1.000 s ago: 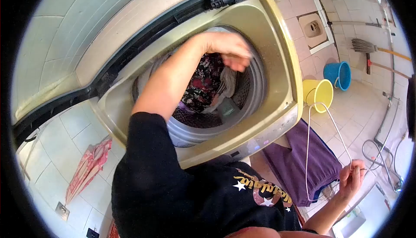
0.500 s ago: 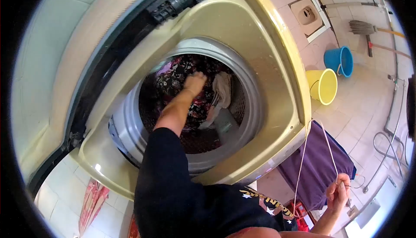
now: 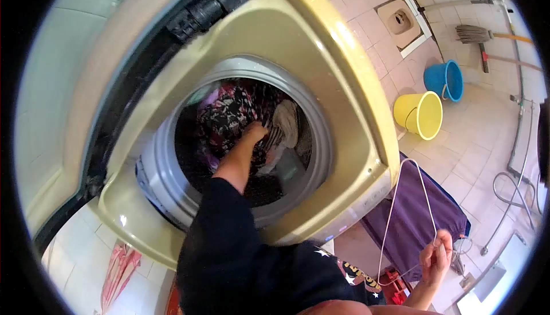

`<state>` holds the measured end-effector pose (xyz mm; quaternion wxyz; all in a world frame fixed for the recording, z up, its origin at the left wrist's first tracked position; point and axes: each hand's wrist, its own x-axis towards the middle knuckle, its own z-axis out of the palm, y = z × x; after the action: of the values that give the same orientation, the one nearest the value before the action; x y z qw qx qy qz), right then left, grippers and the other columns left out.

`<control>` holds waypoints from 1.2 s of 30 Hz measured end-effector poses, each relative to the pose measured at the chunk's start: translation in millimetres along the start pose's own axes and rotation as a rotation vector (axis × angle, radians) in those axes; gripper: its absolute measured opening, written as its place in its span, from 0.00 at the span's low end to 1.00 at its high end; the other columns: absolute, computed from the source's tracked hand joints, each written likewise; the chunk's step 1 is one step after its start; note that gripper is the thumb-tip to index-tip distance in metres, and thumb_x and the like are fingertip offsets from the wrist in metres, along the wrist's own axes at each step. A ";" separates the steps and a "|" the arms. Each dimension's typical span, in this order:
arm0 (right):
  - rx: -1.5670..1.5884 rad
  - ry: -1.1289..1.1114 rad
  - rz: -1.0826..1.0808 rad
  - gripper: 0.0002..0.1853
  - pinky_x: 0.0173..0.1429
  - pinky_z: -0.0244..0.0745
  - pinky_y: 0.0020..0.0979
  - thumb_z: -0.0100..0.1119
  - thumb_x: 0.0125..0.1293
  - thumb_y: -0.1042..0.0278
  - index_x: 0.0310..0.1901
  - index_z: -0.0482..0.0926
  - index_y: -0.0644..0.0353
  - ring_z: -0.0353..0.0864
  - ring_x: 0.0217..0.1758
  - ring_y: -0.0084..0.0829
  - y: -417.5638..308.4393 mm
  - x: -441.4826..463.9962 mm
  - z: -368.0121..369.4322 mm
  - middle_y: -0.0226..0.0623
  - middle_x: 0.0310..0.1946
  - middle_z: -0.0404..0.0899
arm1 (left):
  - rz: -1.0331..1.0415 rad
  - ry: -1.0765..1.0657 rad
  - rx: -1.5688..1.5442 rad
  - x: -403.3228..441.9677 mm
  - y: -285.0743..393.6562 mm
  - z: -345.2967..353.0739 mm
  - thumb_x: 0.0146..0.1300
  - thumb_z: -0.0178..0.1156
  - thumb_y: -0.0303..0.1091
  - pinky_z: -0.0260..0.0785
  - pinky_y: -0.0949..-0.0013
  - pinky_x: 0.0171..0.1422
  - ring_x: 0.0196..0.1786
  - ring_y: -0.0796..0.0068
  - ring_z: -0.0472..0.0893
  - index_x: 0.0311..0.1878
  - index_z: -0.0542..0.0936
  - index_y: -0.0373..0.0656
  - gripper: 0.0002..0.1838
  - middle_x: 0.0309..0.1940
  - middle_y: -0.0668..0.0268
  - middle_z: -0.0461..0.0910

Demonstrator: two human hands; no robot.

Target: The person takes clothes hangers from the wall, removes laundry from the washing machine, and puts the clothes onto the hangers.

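Note:
My left hand (image 3: 256, 131) reaches down into the drum of a top-loading washing machine (image 3: 349, 108), its fingers closed on a dark floral garment (image 3: 226, 114). Beside that hand, a beige cloth (image 3: 285, 123) lies in the drum. Out to the right, my right hand (image 3: 436, 257) is closed around a thin white wire clothes hanger (image 3: 391, 212). The hanger's long loop stretches away from the fingers, over a purple cloth (image 3: 421, 209).
Yellow (image 3: 429, 115) and blue (image 3: 452, 80) buckets stand on the tiled floor. Beyond them are a squat toilet (image 3: 399, 21) and a mop (image 3: 472, 34). A hose (image 3: 504, 223) hangs at right. The raised lid (image 3: 109, 85) borders the machine's left. A pink patterned cloth (image 3: 120, 275) hangs lower left.
My left hand has shifted down within the drum, pulling at the floral garment. My right hand and the hanger have moved slightly left. The view has shifted a little.

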<state>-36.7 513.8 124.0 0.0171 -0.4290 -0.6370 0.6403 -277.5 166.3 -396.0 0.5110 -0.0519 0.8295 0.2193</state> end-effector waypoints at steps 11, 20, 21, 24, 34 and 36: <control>0.341 -0.384 -0.180 0.16 0.16 0.55 0.19 0.44 0.69 0.60 0.32 0.72 0.66 0.61 0.13 0.19 8.3 7.6 -4.1 0.47 0.28 0.76 | 0.426 -0.192 -0.783 -288.4 40.6 -192.2 0.59 0.57 0.33 0.68 0.71 0.49 0.42 0.77 0.77 0.47 0.75 0.38 0.14 0.41 0.66 0.78; -0.124 -0.320 -0.396 0.10 0.24 0.62 0.18 0.53 0.61 0.66 0.31 0.78 0.64 0.69 0.20 0.17 -6.1 -10.6 -22.3 0.29 0.19 0.73 | 1.028 -0.013 -1.004 -577.5 188.5 -222.1 0.65 0.53 0.36 0.73 0.68 0.50 0.42 0.72 0.80 0.50 0.72 0.38 0.15 0.42 0.62 0.79; -0.136 -0.291 -0.478 0.10 0.27 0.64 0.20 0.55 0.60 0.66 0.32 0.78 0.65 0.71 0.22 0.19 -8.9 -12.5 -21.9 0.30 0.20 0.73 | 1.074 -0.027 -0.947 -604.9 209.8 -218.1 0.65 0.53 0.36 0.74 0.69 0.48 0.42 0.72 0.80 0.50 0.72 0.38 0.14 0.41 0.62 0.79; -0.169 -0.230 -0.669 0.10 0.32 0.69 0.23 0.59 0.58 0.66 0.34 0.78 0.65 0.74 0.26 0.21 -22.4 -18.0 -31.0 0.31 0.24 0.75 | 1.145 0.024 -0.663 -670.6 269.3 -197.0 0.66 0.51 0.40 0.74 0.72 0.42 0.37 0.77 0.80 0.47 0.73 0.38 0.15 0.37 0.65 0.79; -0.025 -0.201 -0.952 0.29 0.54 0.69 0.31 0.66 0.53 0.61 0.54 0.69 0.66 0.72 0.50 0.27 -49.3 -19.3 -81.5 0.37 0.46 0.75 | 1.319 -0.017 -0.137 -778.7 402.2 -100.1 0.64 0.54 0.43 0.72 0.79 0.38 0.33 0.84 0.78 0.43 0.77 0.39 0.16 0.34 0.68 0.80; -0.005 -0.113 -0.957 0.28 0.52 0.69 0.28 0.65 0.53 0.63 0.53 0.69 0.67 0.73 0.46 0.25 -42.6 -4.0 -98.6 0.37 0.44 0.76 | 1.337 -0.044 -0.049 -782.4 423.0 -83.3 0.64 0.54 0.43 0.72 0.79 0.38 0.33 0.85 0.78 0.43 0.77 0.39 0.16 0.34 0.69 0.80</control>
<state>-0.3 598.5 179.2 0.2742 -0.0524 -0.7643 0.5813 -107.9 403.6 448.4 0.2804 0.4664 0.6674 0.5084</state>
